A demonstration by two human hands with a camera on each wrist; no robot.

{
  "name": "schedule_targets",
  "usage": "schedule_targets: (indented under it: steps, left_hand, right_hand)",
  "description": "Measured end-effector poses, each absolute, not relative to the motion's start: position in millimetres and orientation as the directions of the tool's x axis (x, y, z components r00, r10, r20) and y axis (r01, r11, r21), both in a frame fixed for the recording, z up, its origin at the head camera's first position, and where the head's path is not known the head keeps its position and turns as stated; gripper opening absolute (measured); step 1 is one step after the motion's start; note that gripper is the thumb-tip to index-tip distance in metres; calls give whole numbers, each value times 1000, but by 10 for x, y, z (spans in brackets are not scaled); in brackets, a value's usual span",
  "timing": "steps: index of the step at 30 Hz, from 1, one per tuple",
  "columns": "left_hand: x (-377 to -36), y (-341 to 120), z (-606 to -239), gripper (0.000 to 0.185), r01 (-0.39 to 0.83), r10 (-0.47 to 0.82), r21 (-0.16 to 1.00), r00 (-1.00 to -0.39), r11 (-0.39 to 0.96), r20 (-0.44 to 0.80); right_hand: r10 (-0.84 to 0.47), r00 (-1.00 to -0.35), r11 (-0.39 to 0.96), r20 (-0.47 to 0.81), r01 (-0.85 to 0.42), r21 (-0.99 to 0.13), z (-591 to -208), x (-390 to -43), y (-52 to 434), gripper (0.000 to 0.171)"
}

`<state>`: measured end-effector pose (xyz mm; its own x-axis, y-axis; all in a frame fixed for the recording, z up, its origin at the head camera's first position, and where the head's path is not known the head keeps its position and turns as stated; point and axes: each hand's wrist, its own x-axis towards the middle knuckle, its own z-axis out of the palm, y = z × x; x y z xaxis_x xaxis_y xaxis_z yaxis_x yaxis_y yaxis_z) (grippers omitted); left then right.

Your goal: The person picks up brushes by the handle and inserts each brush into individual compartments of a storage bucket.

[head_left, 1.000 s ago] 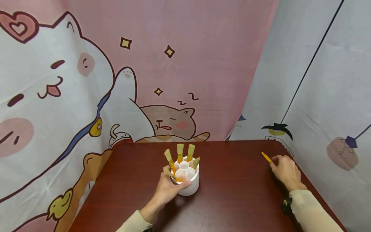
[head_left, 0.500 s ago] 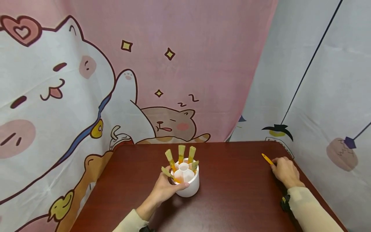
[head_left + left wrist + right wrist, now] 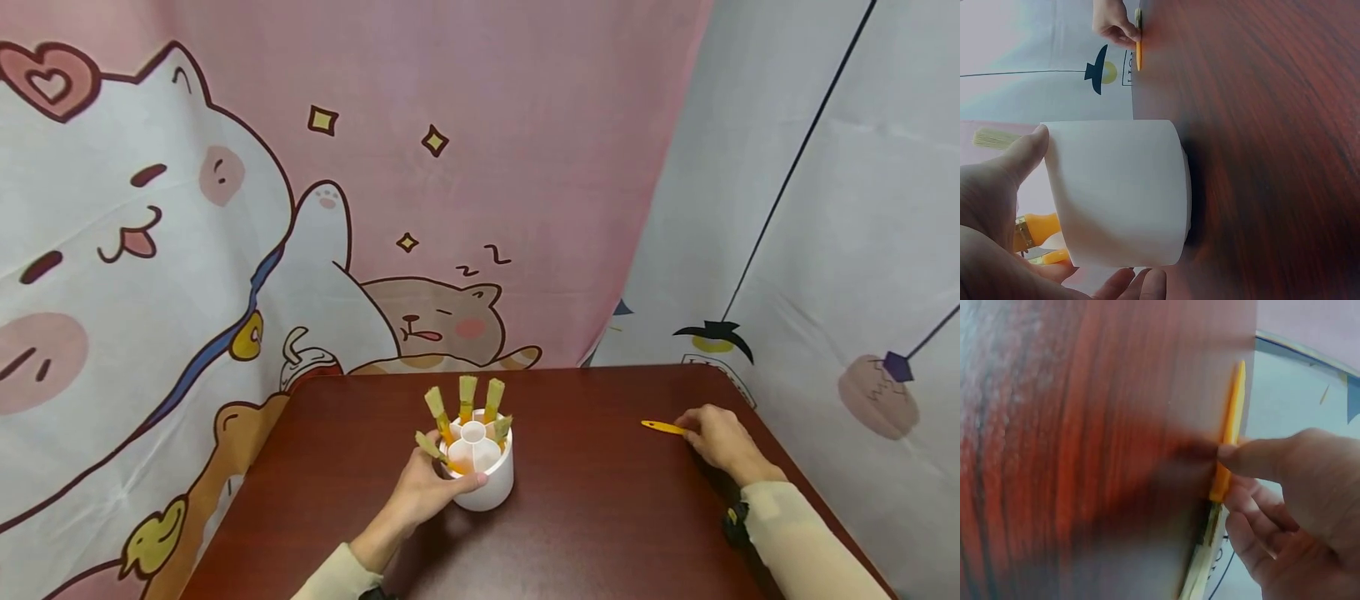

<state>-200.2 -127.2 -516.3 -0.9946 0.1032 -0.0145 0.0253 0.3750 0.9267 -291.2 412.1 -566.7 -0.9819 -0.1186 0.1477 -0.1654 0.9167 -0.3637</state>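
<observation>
left hand [image 3: 427, 490] wrapped round white brush holder [image 3: 480, 477], right hand [image 3: 717, 437] pinching yellow brush [image 3: 663, 427] on table [image 3: 600, 517]

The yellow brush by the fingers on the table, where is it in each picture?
Head view: the yellow plastic-handled brush lies right of centre on the dark red wooden table, pinched by the right hand.
Left wrist view: top, left of centre, far beyond the white round plastic holder.
Right wrist view: centre right, at the fingertips.
Shared landmark: the table.
</observation>
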Motion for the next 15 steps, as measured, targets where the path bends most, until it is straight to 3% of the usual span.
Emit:
schedule_targets:
  steps: [15]
  left_hand:
    - [-2034,-1261,-5171,86,16,98,928,-995,373,-23]
  right_hand:
    - [-411,-906,823,99,-416,-387,-5570,-2840,3840,21]
